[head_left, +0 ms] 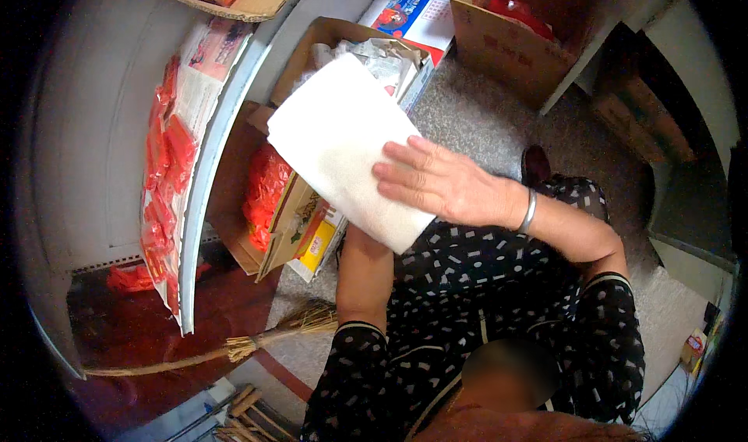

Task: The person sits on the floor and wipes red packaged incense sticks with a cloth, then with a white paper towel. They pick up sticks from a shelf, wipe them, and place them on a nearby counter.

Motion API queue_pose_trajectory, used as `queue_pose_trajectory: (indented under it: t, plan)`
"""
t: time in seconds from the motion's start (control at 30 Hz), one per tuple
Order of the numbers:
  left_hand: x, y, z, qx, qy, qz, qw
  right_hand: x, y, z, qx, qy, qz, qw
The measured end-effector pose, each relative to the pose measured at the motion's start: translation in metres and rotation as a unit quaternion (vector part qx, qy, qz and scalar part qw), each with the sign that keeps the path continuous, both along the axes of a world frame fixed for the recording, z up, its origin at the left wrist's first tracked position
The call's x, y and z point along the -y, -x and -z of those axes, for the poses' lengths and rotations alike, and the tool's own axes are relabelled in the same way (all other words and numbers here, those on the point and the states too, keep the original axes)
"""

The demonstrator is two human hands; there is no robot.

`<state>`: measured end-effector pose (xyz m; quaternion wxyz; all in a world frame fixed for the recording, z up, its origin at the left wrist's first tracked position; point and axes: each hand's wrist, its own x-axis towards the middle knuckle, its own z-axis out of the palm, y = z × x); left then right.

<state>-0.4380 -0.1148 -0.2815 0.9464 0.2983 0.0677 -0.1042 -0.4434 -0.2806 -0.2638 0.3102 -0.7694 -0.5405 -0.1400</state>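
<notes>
A folded white cloth (pixel 345 144) lies slanted in front of me, its surface partly overexposed. My right hand (pixel 441 179) rests palm down across its right edge, fingers extended over the top; the thumb is not visible. A metal bangle (pixel 529 211) circles the right wrist. My left forearm (pixel 365 278) runs up under the cloth's lower end, and the cloth hides nearly all of the left hand, so its grip cannot be seen. Behind the cloth stands a cardboard box (pixel 295 62) with crumpled paper (pixel 380 62) in it.
Left, a shelf (pixel 219 144) bears red packets (pixel 178 144); below it stands a carton (pixel 234 231) with a red plastic bag (pixel 266 190). A straw broom (pixel 245 345) lies lower left. A large cardboard box (pixel 514 62) stands on the speckled floor (pixel 467 103) at upper right.
</notes>
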Motion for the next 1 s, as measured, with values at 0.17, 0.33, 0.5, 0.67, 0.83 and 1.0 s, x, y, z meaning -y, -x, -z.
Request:
queue_pose_trajectory:
  t: [0.17, 0.33, 0.5, 0.67, 0.83, 1.0]
  plan:
    - [0.009, -0.011, 0.015, 0.008, -0.161, -0.004, 0.987, 0.009, -0.025, 0.006, -0.057, -0.081, 0.1, 0.99]
    - [0.006, -0.008, 0.004, -0.001, -0.006, 0.01, 1.0, 0.0, 0.003, -0.002, -0.004, -0.036, -0.001, 0.999]
    - [0.004, -0.02, 0.018, 0.031, -0.012, 0.076, 0.997, 0.025, -0.038, 0.017, -0.211, -0.224, 0.164, 0.937]
    - [-0.008, -0.031, 0.018, -0.018, -0.053, 0.022, 0.998, 0.058, -0.059, 0.014, -0.35, -0.387, 0.249, 0.816]
    - [0.004, -0.039, 0.008, -0.007, -0.076, -0.114, 0.991, 0.033, -0.027, 0.002, -0.035, -0.194, 0.131, 0.971]
    - [0.006, -0.033, 0.005, 0.092, -0.062, -0.062, 0.992, 0.009, -0.005, 0.0, 0.003, 0.023, 0.082, 0.996]
